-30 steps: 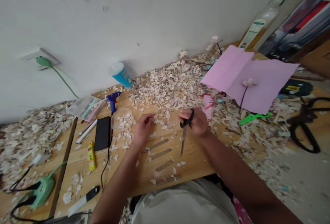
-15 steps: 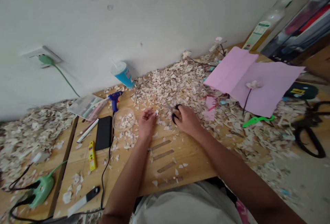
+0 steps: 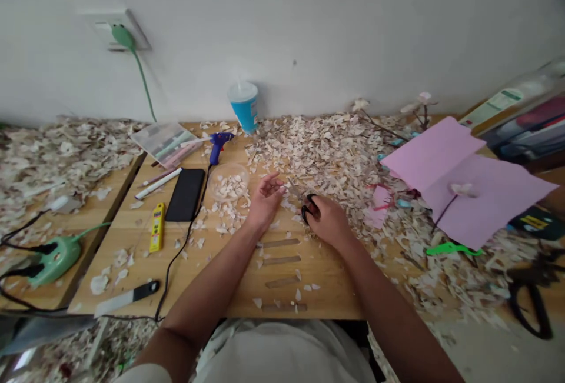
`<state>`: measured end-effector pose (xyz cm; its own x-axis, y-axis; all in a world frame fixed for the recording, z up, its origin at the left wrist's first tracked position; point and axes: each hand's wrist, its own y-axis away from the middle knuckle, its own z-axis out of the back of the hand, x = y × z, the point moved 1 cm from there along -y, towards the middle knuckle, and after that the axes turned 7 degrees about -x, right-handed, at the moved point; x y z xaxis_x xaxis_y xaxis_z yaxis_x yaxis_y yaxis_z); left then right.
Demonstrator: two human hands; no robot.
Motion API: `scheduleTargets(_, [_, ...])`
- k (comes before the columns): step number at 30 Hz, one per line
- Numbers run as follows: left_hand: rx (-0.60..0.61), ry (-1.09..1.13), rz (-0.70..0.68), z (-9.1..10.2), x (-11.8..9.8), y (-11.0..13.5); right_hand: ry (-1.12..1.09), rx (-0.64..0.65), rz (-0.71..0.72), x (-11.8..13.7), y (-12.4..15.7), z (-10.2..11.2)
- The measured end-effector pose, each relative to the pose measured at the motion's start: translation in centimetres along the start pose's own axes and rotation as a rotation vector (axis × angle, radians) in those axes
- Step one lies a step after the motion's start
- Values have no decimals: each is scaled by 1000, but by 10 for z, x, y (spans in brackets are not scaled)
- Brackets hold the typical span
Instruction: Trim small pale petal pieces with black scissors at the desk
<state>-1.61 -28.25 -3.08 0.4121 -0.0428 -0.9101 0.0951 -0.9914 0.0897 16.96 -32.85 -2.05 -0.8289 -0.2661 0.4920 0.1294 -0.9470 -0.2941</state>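
In the head view, my right hand (image 3: 329,219) grips a pair of scissors (image 3: 310,206) by its black handles. The blades point up and left, toward my left fingertips. My left hand (image 3: 266,196) has thumb and fingers closed at the tips on a small pale scrap (image 3: 284,188), mostly hidden. Just left of that hand sits a clear round tub (image 3: 215,186) holding several pale pieces. A thick spread of pale scraps (image 3: 313,147) covers the wood behind both hands.
A black phone (image 3: 185,195), yellow box (image 3: 156,227), blue glue gun (image 3: 217,146) and blue cup (image 3: 245,109) stand or lie leftward. A black cable (image 3: 170,271) runs along the table. Pink paper sheets (image 3: 494,195), a green plastic strip (image 3: 452,248) and larger black-handled shears (image 3: 529,300) are at right.
The view has swung left and downward. The scissors' tips have come closer to my left fingertips. Both hands keep their hold.
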Motion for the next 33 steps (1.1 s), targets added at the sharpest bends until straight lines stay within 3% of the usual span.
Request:
scheduleTargets(6, [84, -81, -111, 0, -3, 0, -25, 38, 2, -5, -1, 1])
scheduleTargets(10, [118, -86, -113, -2, -2, 2, -73, 58, -40, -14, 2, -1])
scheduleTargets(14, [99, -83, -71, -2, 1, 2, -76, -16, -107, -22, 3, -3])
scheduleTargets(17, [77, -75, -72, -1, 2, 1, -36, -65, -57, -19, 2, -1])
scheduleTargets(21, [129, -53, -122, 1, 1, -1, 94, -11, 37, -11, 1, 5])
scheduleTargets(25, [220, -80, -164, 3, 0, 0, 78, 46, 70, -8, 2, 8])
scheduleTargets(33, [284, -155, -174, 3, -3, 4, -7, 77, 13, -27, 3, 9])
